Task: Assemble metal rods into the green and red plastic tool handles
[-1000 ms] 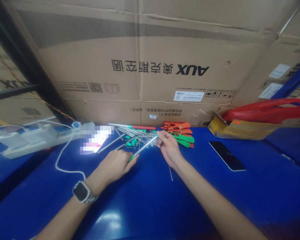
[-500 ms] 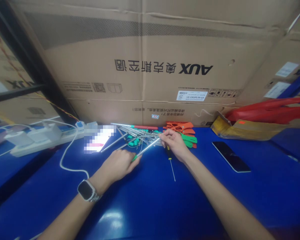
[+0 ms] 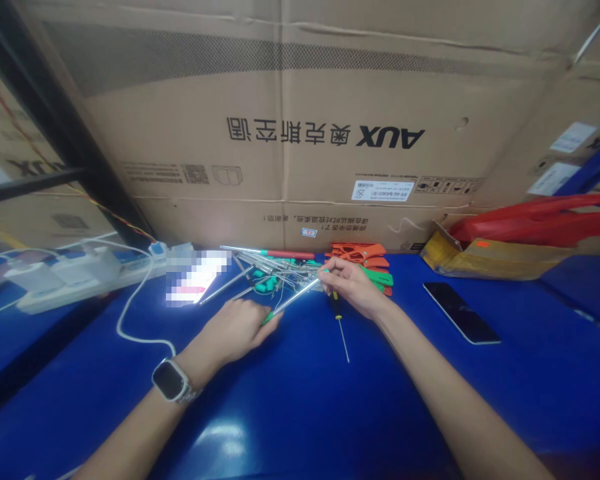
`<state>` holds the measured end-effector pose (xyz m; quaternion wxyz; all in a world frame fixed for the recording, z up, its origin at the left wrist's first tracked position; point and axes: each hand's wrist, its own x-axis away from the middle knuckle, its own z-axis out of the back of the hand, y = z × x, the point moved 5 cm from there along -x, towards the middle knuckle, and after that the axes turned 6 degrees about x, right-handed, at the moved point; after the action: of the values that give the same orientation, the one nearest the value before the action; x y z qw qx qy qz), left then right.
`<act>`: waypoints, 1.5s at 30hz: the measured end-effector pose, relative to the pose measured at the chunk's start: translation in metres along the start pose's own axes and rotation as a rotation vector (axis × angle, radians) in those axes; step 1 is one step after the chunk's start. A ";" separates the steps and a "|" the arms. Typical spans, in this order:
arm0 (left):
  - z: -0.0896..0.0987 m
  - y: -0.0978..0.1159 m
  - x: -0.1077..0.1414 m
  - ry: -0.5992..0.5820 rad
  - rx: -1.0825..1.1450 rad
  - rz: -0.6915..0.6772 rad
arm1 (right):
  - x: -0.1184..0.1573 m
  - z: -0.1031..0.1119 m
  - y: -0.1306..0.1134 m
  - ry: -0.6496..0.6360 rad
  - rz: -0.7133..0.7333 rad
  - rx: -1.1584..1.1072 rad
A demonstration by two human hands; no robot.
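Observation:
My left hand [image 3: 243,325] is closed round the green lower end of a slim silver rod [image 3: 296,300], which slants up to the right. At the rod's upper end my right hand [image 3: 349,283] pinches with thumb and fingers, and a bit of green shows at the fingertips. Behind the hands lies a pile of silver rods and thin wires [image 3: 280,267] mixed with small green pieces [image 3: 266,285]. A screwdriver [image 3: 341,327] with a black and yellow handle lies under my right hand, its shaft pointing toward me. Orange tools [image 3: 357,253] and green ones [image 3: 379,276] are stacked just beyond.
A dark-screened phone [image 3: 460,313] lies at right, near a torn carton [image 3: 500,260] holding red plastic [image 3: 535,223]. At left are a lit, blurred-out screen [image 3: 196,280] and a power strip [image 3: 80,283] with white cables. A large cardboard box [image 3: 180,120] walls off the blue table's [image 3: 300,400] back.
The view has shifted very slightly. My right fingertips have moved a little at the rod's upper end, where some green now shows; both hands keep their hold.

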<state>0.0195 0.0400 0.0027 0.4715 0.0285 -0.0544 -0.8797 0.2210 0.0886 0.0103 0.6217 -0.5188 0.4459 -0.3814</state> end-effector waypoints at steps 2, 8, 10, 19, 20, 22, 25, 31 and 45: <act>0.001 0.001 0.000 0.005 -0.002 0.002 | -0.002 0.001 -0.003 0.084 0.011 0.076; 0.002 0.005 0.000 -0.002 0.006 0.000 | -0.001 0.011 -0.011 0.386 0.092 0.567; 0.001 0.005 0.000 -0.005 0.011 -0.003 | -0.001 0.009 -0.009 0.355 0.081 0.684; -0.003 0.004 0.000 -0.018 -0.010 -0.005 | -0.002 -0.006 -0.008 0.290 0.110 0.610; -0.003 0.004 0.000 -0.016 -0.007 -0.005 | -0.003 -0.007 -0.006 0.288 0.102 0.571; -0.003 0.004 0.000 -0.007 0.005 -0.008 | -0.004 -0.010 -0.001 0.287 0.080 0.485; -0.002 0.005 0.000 0.002 0.015 -0.013 | -0.005 -0.012 0.009 0.307 0.050 0.362; -0.001 0.005 0.001 -0.021 -0.019 -0.004 | -0.005 -0.012 0.013 0.329 0.038 0.327; 0.001 0.008 0.001 -0.033 -0.068 -0.028 | -0.003 -0.004 -0.004 0.273 0.001 0.650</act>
<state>0.0255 0.0351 0.0047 0.4589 -0.0011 -0.0318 -0.8879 0.2160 0.0889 0.0148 0.6891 -0.2378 0.3805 -0.5691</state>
